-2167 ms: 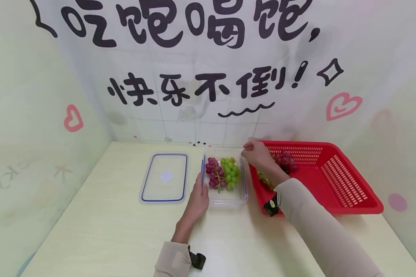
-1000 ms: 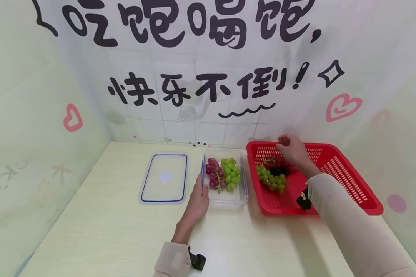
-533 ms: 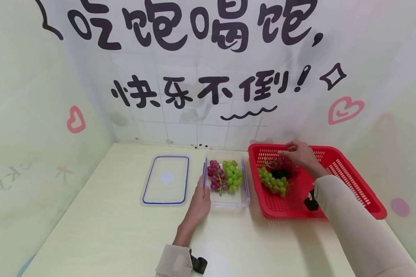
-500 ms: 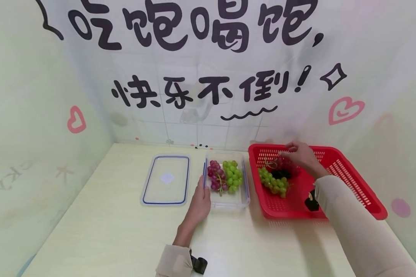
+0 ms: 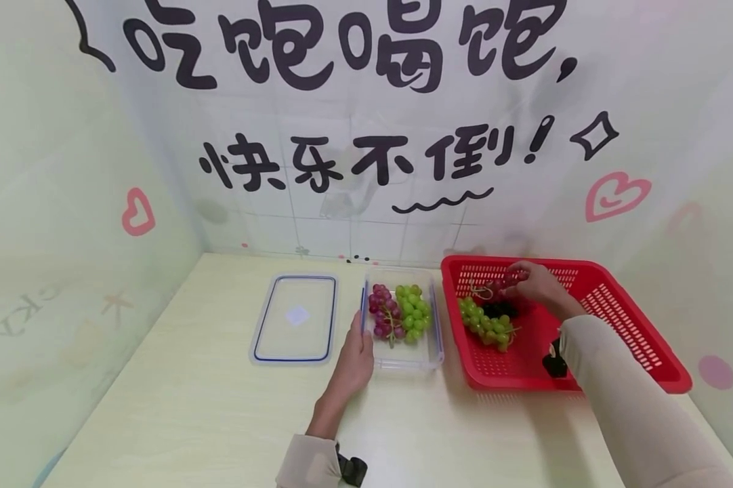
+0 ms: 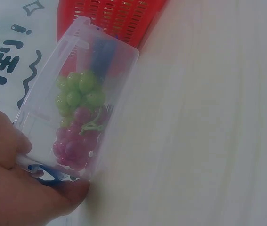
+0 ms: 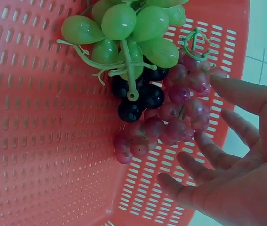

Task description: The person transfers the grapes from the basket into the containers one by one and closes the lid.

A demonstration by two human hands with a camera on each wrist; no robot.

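In the head view my left hand (image 5: pixel 353 359) grips the left wall of a clear plastic food container (image 5: pixel 406 364), beside its blue-edged latch flap. A bunch of purple-red grapes (image 5: pixel 383 308) lies in it, left of a bunch of green grapes (image 5: pixel 415 315). My right hand (image 5: pixel 543 288) is inside the red basket (image 5: pixel 513 383). In the right wrist view its fingers are spread beside a bunch of red grapes (image 7: pixel 175 127); the thumb tip is at the grapes, and I cannot tell whether it touches. Dark grapes (image 7: pixel 142 96) and another green bunch (image 7: pixel 133 28) lie against these.
The container's flat lid (image 5: pixel 295 339), with a blue seal, lies on the pale wooden table (image 5: pixel 177 407) to the left. Behind stands a printed wall (image 5: pixel 324 230) with black lettering. The basket stands close to the container's right side.
My right hand has moved from the container's right edge to the basket, then lower toward the red grapes. My left hand has stayed at the container.
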